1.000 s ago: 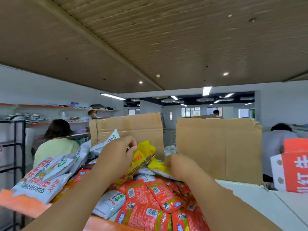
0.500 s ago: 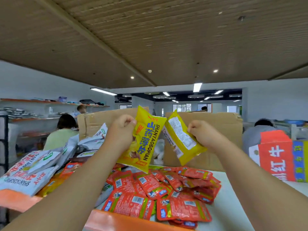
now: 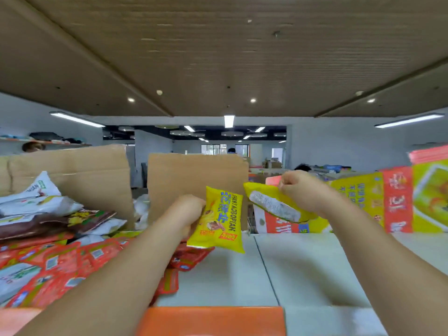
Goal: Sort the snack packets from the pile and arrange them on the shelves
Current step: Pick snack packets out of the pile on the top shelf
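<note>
My left hand [image 3: 188, 212] grips a yellow snack packet [image 3: 219, 220] by its left edge, printed front facing me, above the white table [image 3: 303, 270]. My right hand [image 3: 301, 190] pinches a second yellow packet [image 3: 271, 204] by its top edge, its white label side showing, tilted down to the right. Both packets hang in the air, close together but apart. The pile [image 3: 48, 265] of red, white and brown packets lies at the left, partly behind my left forearm.
Two upright cardboard flaps [image 3: 196, 175] stand behind the pile and the packets. Yellow and red cartons [image 3: 397, 200] stand on the table at the right. An orange edge [image 3: 211, 320] runs along the near side. People sit in the background.
Both hands lifted a yellow packet each out of the pile, then swung right over the white table. The view turned right, so the pile now lies at the left.
</note>
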The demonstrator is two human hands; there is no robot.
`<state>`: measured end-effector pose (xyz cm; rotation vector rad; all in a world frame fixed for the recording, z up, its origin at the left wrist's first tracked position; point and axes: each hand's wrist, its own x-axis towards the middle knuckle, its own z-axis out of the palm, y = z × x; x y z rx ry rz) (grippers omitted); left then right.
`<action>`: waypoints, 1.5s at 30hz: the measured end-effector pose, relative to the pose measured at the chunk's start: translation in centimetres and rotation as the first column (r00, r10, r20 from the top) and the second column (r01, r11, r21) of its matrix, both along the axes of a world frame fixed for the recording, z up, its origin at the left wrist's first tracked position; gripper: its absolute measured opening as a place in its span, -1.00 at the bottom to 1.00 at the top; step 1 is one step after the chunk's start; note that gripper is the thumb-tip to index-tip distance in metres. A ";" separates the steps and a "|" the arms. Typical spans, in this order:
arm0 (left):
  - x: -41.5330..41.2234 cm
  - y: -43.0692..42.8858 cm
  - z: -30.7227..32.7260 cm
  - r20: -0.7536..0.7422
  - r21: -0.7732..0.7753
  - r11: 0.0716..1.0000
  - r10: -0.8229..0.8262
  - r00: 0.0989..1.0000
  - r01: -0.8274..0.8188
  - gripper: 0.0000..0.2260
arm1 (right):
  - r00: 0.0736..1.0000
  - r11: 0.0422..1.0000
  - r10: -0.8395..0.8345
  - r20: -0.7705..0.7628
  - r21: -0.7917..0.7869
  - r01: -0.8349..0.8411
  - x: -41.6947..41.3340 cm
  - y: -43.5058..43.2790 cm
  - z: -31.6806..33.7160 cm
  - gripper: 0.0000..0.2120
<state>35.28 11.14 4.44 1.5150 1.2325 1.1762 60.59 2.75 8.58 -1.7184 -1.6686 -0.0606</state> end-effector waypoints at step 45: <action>6.1 -4.8 -7.7 -0.826 0.177 0.965 0.037 0.562 0.196 -0.26 | 0.965 0.926 -0.130 0.227 -0.320 0.200 0.6 -4.7 -10.5 -0.57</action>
